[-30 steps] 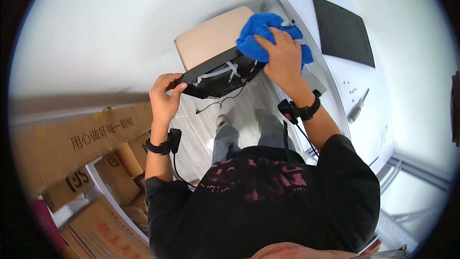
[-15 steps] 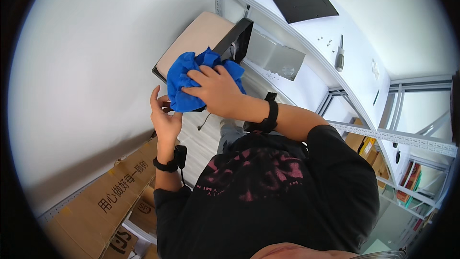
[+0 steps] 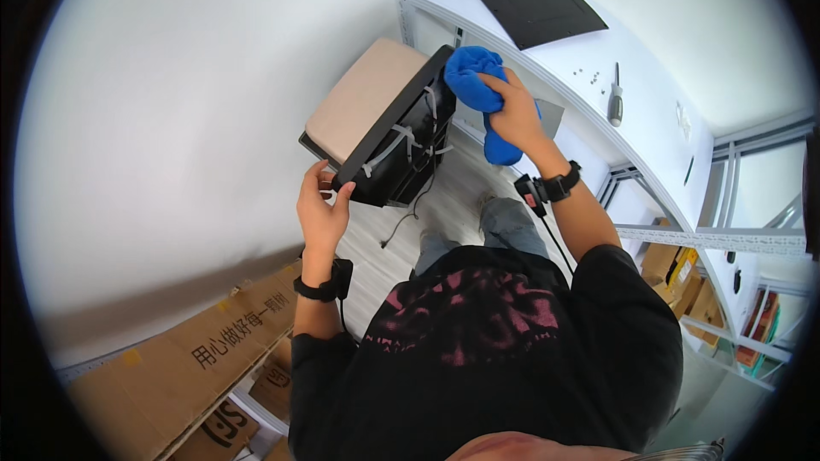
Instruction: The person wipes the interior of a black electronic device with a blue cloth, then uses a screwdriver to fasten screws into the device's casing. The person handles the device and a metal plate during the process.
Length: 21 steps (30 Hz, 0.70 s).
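Note:
A black box-like unit [image 3: 389, 172] stands against a beige cushioned top [image 3: 363, 98], with pale cables or ties along its open face. My left hand [image 3: 323, 212] grips the unit's near left corner between thumb and fingers. A crumpled blue cloth [image 3: 472, 77] is bunched in my right hand [image 3: 519, 119], at the unit's far right end. Part of the cloth hangs below my fingers. From the unit's lower side a dark cord with a plug [image 3: 414, 212] trails over the floor.
On the white shelf [image 3: 645, 111] to the right lie a black panel [image 3: 536, 7], several small screws [image 3: 588, 77] and a screwdriver [image 3: 616, 98]. A grey metal plate [image 3: 551, 117] sits on the lower shelf. Cardboard boxes [image 3: 184, 367] stand at the lower left, beside the wall.
My right hand has carried the blue cloth right and away from the near corner, uncovering the unit's face and cables. My left hand has shifted slightly right and down, staying at the corner.

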Motion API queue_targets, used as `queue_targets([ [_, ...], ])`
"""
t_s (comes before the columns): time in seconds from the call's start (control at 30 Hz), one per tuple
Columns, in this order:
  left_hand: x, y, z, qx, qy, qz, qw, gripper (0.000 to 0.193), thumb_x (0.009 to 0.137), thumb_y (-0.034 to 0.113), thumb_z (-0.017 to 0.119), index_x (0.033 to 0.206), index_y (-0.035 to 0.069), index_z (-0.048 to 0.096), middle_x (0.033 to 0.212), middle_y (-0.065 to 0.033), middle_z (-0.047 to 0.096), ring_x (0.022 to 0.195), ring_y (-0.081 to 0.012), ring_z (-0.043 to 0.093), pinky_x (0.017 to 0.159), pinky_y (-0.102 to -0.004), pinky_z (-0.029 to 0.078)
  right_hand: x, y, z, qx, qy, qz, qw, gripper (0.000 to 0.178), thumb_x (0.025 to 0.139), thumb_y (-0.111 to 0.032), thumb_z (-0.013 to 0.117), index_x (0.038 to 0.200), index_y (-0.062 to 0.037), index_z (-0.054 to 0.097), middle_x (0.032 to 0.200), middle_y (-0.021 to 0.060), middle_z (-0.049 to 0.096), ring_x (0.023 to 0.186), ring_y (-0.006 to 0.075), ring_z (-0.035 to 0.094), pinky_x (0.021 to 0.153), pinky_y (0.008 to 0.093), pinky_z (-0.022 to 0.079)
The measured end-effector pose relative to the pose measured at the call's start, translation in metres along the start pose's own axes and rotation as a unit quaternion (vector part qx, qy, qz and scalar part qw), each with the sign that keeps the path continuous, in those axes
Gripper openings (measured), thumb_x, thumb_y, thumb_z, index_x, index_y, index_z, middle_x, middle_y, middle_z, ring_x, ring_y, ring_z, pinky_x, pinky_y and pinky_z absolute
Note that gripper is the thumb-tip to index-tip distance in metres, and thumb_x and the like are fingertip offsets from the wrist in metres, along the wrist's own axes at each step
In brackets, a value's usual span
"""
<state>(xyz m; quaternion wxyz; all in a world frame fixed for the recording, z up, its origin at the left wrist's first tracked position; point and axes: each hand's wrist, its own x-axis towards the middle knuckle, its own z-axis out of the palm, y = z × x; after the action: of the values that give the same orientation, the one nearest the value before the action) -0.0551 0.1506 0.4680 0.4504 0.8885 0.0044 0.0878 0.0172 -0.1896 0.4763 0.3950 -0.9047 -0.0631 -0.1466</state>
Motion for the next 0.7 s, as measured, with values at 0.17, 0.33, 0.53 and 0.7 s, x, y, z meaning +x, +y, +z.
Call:
queue_targets([
  [0.17,0.002,0.036,0.012,0.122,0.099,0.195,0.968,0.034,0.076,0.007,0.073,0.107,0.001,0.061,0.104,-0.0149,0.061,0.1,-0.032,0.055,0.088,-0.0388,0.044,-0.056,0.034,-0.052,0.098,0.017,0.067,0.993,0.063,0.066,0.005,0.069,0.126,-0.0084,0.053,0.115,0.0155,0.054,0.11,0.0361,0.054,0.093,0.0411,0.044],
  [0.33,0.007,0.098,0.103,-0.155,-0.197,0.131,0.959,0.043,0.08,0.006,0.071,0.12,0.003,0.056,0.119,-0.0093,0.059,0.11,-0.0229,0.057,0.096,-0.0351,0.044,-0.106,0.052,-0.095,0.166,0.042,0.101,0.98,0.08,0.07,0.002,0.073,0.132,-0.0107,0.024,0.12,0.0198,0.045,0.111,0.0325,0.052,0.094,0.0411,0.043],
  [0.53,-0.009,0.183,0.255,-0.272,-0.429,0.093,0.856,0.091,0.072,0.015,0.082,0.144,0.006,0.027,0.142,-0.0173,0.039,0.129,-0.0304,0.043,0.106,-0.0425,0.037,-0.139,0.075,-0.151,0.175,0.105,0.079,0.976,0.096,0.072,0.003,0.073,0.14,-0.0114,0.007,0.121,0.0244,0.042,0.112,0.033,0.053,0.094,0.0421,0.045],
  [0.7,-0.024,0.241,0.35,-0.31,-0.548,0.078,0.773,0.09,0.069,0.012,0.085,0.142,0.006,0.032,0.135,-0.0108,0.047,0.124,-0.0253,0.047,0.104,-0.0414,0.039,-0.156,0.137,-0.21,0.262,0.119,0.01,0.958,0.061,0.066,0.001,0.075,0.123,-0.0059,0.055,0.142,0.016,0.035,0.132,0.0383,0.035,0.104,0.0449,0.037],
])
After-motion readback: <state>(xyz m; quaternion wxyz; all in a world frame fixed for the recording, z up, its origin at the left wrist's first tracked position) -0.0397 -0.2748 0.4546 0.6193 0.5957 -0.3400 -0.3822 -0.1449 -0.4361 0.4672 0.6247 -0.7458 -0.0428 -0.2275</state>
